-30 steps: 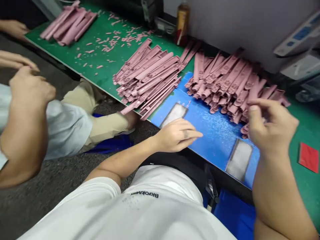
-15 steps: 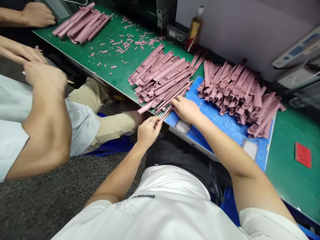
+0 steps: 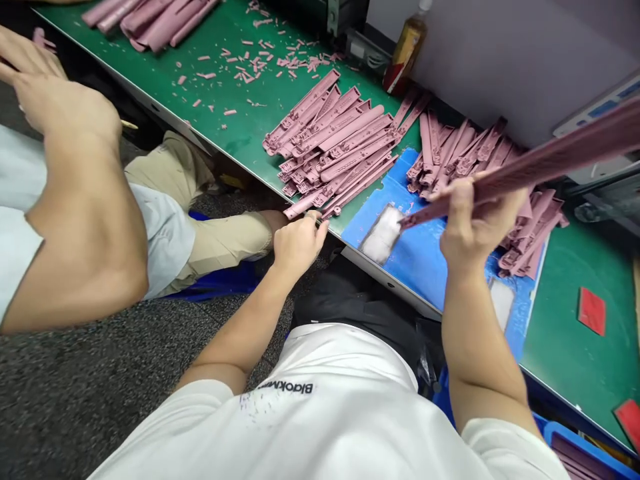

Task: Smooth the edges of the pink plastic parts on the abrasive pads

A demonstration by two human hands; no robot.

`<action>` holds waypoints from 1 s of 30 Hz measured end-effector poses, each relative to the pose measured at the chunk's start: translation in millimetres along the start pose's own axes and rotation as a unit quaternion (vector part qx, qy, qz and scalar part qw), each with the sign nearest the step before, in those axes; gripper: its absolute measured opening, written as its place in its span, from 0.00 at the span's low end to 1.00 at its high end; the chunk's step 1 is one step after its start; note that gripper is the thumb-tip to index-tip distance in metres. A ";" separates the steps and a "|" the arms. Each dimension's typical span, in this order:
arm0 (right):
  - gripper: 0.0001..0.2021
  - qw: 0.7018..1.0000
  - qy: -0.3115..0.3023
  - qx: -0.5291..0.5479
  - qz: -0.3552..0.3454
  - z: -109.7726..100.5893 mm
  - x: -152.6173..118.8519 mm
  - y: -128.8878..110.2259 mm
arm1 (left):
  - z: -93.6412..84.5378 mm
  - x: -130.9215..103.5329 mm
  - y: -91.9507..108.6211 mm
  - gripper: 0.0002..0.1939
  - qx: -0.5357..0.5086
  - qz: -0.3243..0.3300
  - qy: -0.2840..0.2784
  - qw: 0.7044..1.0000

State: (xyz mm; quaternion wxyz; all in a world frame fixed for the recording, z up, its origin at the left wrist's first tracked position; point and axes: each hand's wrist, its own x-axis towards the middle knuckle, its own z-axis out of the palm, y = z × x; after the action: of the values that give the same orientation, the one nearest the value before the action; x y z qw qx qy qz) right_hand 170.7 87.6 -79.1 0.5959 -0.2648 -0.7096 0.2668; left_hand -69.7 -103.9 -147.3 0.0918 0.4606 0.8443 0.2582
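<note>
My right hand [image 3: 473, 223] is closed around a long pink plastic strip [image 3: 530, 170], raised and slanting up to the right above the blue mat. The strip's lower end hangs by a white pad [image 3: 383, 235]. At the table's front edge, my left hand [image 3: 299, 243] has its fingers curled together, close to the near ends of a heap of pink plastic parts [image 3: 345, 143]. Whatever those fingers hold, if anything, is hidden. A second heap of pink parts [image 3: 533, 230] lies on the right of the mat, partly behind my right hand.
A blue mat [image 3: 425, 267] covers part of the green table [image 3: 235, 140]. Pink scraps [image 3: 260, 63] lie scattered beyond the first heap. A bottle [image 3: 407, 50] stands at the back. On the left a co-worker's arm [image 3: 85, 220] reaches in. A red piece [image 3: 592, 311] lies at right.
My right hand has moved right and up from the first heap, now lifting a long pink strip. My left hand has stayed near the table edge. The view has shifted slightly.
</note>
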 end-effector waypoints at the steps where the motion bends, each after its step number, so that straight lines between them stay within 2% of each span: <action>1: 0.21 0.998 0.038 0.041 0.004 -5.3 -7.0 -9.1 | 2.0 2.6 3.3 0.14 0.018 -0.007 -0.020 1.000; 3: 0.20 0.993 0.055 0.093 0.051 -13.4 -25.3 -27.3 | 5.1 2.2 9.1 0.10 -0.001 0.008 0.008 1.000; 5: 0.22 0.976 0.013 0.120 0.184 -16.2 -46.1 -43.0 | 5.3 -6.3 11.8 0.07 -0.082 0.064 0.088 0.991; 8: 0.31 0.912 -0.066 0.152 0.374 -4.4 -73.5 -58.1 | 1.0 -30.9 12.5 0.04 -0.219 0.193 0.181 0.939; 10: 0.38 0.878 -0.096 0.180 0.434 12.7 -85.4 -62.8 | -1.3 -52.1 14.6 0.04 -0.251 0.286 0.205 0.902; 13: 0.41 0.855 -0.108 0.219 0.457 35.6 -93.9 -65.9 | 2.2 -82.8 21.1 0.10 -0.247 0.404 0.201 0.858; 15: 0.39 0.850 -0.115 0.229 0.460 38.4 -96.6 -67.5 | 7.5 -96.7 24.1 0.08 -0.263 0.436 0.153 0.847; 17: 0.34 0.862 -0.119 0.211 0.445 29.7 -99.9 -70.1 | 12.5 -100.8 24.5 0.06 -0.292 0.420 0.033 0.859; 19: 0.27 0.892 -0.123 0.167 0.400 15.3 -105.4 -74.7 | 16.4 -93.4 25.7 0.10 -0.357 0.345 -0.104 0.862; 21: 0.19 0.921 -0.146 0.120 0.341 2.9 -112.3 -81.6 | 19.8 -76.6 33.4 0.25 -0.474 0.232 -0.176 0.831; 23: 0.14 0.932 -0.188 0.094 0.296 -4.5 -118.1 -89.4 | 22.3 -55.7 51.7 0.33 -0.579 0.139 -0.189 0.781; 25: 0.12 0.944 -0.195 0.082 0.252 -11.9 -118.6 -94.9 | 21.6 -35.7 78.0 0.30 -0.626 0.115 -0.176 0.751; 27: 0.14 0.971 -0.129 0.066 0.192 -27.9 -111.3 -93.8 | 16.3 -17.4 104.5 0.22 -0.654 0.140 -0.124 0.733; 30: 0.22 0.994 0.069 0.042 0.072 -71.4 -91.4 -75.2 | 7.0 10.6 130.1 0.10 -0.710 0.188 -0.037 0.678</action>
State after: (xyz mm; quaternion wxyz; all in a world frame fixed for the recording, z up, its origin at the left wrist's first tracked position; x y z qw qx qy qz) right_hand 250.5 -25.3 -80.7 0.6330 -0.3082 -0.6341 0.3198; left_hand 22.2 -35.1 -84.7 0.3719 0.4151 0.2994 0.7744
